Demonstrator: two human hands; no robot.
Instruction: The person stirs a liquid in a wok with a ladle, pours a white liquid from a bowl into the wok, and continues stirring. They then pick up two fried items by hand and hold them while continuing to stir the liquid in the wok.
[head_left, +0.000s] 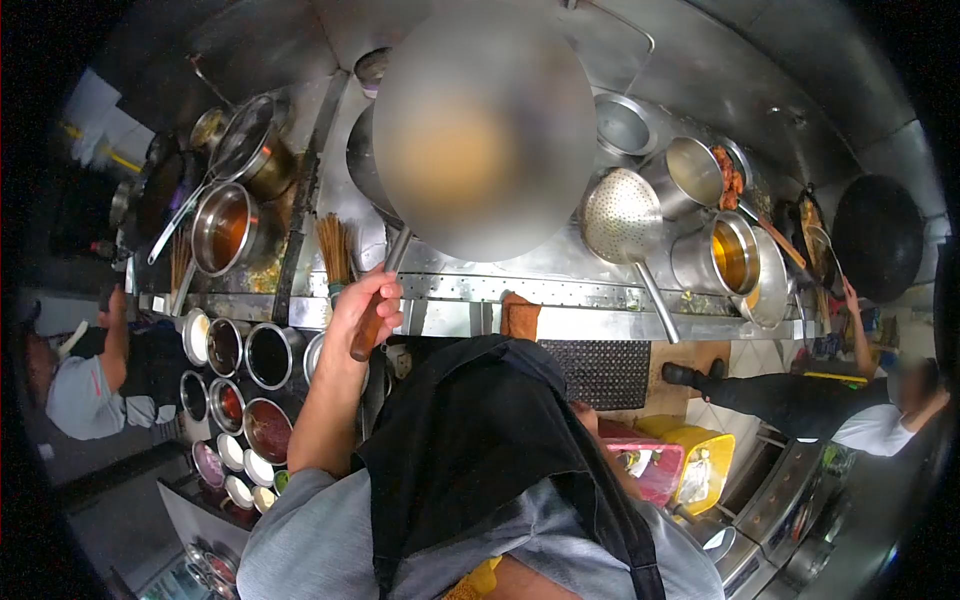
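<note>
My left hand [368, 305] is wrapped round the wooden handle [368, 332] of a metal utensil that reaches up over a dark wok [368, 160]. A large blurred patch covers most of the wok and whatever is in it. Beside my left hand, a bamboo brush [333, 250] stands against the stove. My right hand [584, 416] hangs low beside the black apron [470, 400], mostly hidden by it, and its fingers cannot be made out. To the right of the wok, a perforated ladle [622, 215] rests on the steel counter [540, 283].
Pots [690, 175] and an oil container [735, 255] stand right. Sauce containers [270, 356] and small bowls sit lower left. A pot of red-brown liquid [222, 230] is at left. Co-workers [870, 410] [85, 385] stand at both sides. Red [655, 460] and yellow bins [705, 465] are below.
</note>
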